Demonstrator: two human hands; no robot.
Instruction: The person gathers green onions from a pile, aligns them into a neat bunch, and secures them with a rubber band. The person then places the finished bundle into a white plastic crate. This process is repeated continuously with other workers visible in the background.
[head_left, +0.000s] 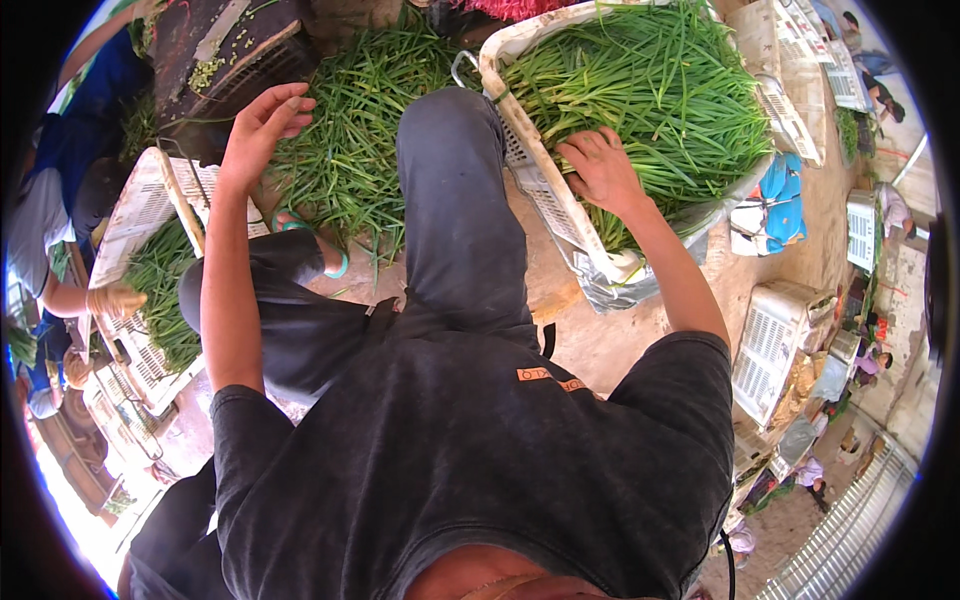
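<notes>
Before me, to the right, a white plastic crate is heaped with long green garlic chives. My right hand lies on the pale stalk ends just inside its near-left rim, with its fingers bent down among them. Whether those fingers grip any stalks is hidden. My left hand is raised beside the loose heap of chive leaves on the floor; its thumb and fingers are slightly apart, and nothing shows between them. A plastic liner hangs out beneath the crate's near corner.
At left, a gloved hand of another person is by a second white crate of greens. A dark crate bearing scraps stands beyond my left hand. A blue-and-white bundle and another white crate are at right.
</notes>
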